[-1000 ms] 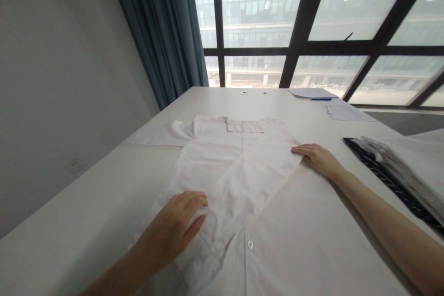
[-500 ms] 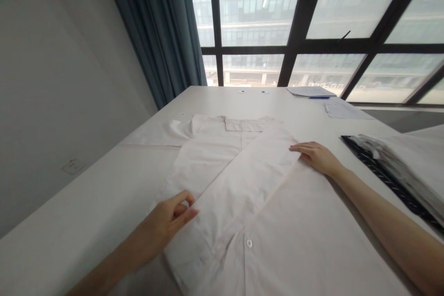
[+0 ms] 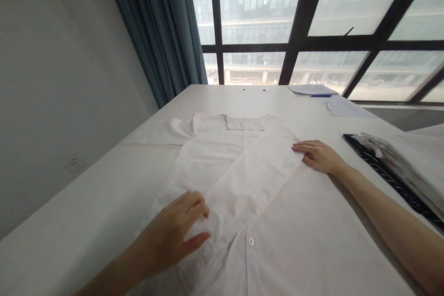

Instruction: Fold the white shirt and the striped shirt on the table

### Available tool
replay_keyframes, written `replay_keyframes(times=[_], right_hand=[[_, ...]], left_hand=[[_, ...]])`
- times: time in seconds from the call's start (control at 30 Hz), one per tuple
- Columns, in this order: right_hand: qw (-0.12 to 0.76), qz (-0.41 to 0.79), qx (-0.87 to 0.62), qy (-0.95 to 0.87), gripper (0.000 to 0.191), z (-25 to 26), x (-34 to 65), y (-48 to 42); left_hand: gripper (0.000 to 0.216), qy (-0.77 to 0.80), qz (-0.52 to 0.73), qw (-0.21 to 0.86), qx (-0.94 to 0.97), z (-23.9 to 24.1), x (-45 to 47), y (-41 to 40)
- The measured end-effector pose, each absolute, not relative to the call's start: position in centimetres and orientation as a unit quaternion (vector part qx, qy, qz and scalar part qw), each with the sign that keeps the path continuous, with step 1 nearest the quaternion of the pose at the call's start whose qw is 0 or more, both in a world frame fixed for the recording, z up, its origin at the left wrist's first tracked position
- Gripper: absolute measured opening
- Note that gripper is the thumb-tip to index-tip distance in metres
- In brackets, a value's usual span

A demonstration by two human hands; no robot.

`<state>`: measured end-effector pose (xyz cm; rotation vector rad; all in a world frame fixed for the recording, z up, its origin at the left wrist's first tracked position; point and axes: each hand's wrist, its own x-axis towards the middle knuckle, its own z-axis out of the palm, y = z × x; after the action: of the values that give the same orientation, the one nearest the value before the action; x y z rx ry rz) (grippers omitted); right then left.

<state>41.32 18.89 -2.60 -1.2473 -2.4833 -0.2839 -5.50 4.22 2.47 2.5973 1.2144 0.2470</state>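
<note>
A white shirt (image 3: pixel 312 226) lies spread on the white table, its collar at the far end and one sleeve stretched out to the left. The other sleeve is folded diagonally across the body, and a button shows near the bottom middle. Over the folded sleeve's left end hovers my left hand (image 3: pixel 180 226), thumb and fingers apart, holding nothing. My right hand (image 3: pixel 321 155) lies with its fingers flat on the shirt's right edge, near the shoulder fold.
On the right is a stack of clothes in clear plastic (image 3: pixel 398 171) with a black striped edge. Papers (image 3: pixel 350 108) and a blue pen (image 3: pixel 321 96) lie at the far right. A wall and a blue curtain (image 3: pixel 156 23) border the left, and windows stand behind the table.
My left hand has opened from a pinch near the folded sleeve's edge and moved slightly right and nearer to me. My right hand stays at the shirt's right edge.
</note>
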Motion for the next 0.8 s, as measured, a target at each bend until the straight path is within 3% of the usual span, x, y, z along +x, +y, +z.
replay_keyframes(times=[0.13, 0.37, 0.57, 0.8], right_hand=[[0.153, -0.105, -0.408, -0.894, 0.045, -1.9, 40.2, 18.3], [0.131, -0.077, -0.369, -0.917, 0.049, -1.5, 37.9, 17.7], [0.157, -0.065, -0.373, -0.912, 0.049, -1.8, 38.3, 17.8], [0.177, -0.095, -0.396, -0.896, 0.053, -2.4, 38.9, 17.9]], left_hand=[[0.042, 0.252, 0.069, 0.171, 0.95, 2.9, -4.3, 2.4], [0.027, 0.278, 0.056, 0.145, 0.948, 3.1, -3.1, 0.6], [0.033, 0.309, 0.053, 0.169, 0.935, 3.5, -3.6, 1.1], [0.057, 0.299, 0.098, 0.218, 0.924, 3.9, -4.7, 1.8]])
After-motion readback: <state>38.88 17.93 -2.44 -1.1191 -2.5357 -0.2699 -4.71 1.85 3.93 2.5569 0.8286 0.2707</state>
